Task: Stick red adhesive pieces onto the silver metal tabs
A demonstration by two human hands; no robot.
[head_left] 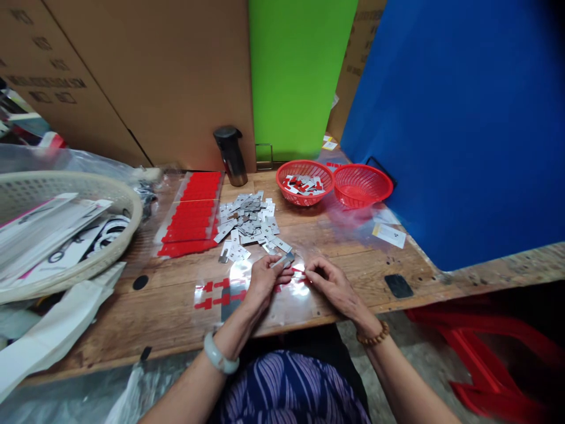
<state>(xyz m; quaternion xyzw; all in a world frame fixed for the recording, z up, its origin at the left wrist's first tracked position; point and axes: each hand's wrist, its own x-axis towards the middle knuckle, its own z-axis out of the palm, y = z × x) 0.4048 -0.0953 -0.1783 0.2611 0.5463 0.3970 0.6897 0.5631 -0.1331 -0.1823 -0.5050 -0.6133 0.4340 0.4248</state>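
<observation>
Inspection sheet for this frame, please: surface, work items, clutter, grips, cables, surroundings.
Surface: worn wooden table.
Work items: pile of metal plates; clear sheet with red stickers; red sticker sheets; red basket with finished pieces.
Clutter: empty red basket; white basket of packets; black flask.
Grips: left hand holds a metal plate; right hand pinches a red sticker.
Cables: nothing seen.
Surroundings: cardboard boxes, green panel, blue panel.

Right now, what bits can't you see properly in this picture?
- Head view: the right hand has its fingertips curled under, hiding what they pinch.
- The printing on the small metal plate in the left hand is too small.
- The beige basket is cut off by the left edge.
</observation>
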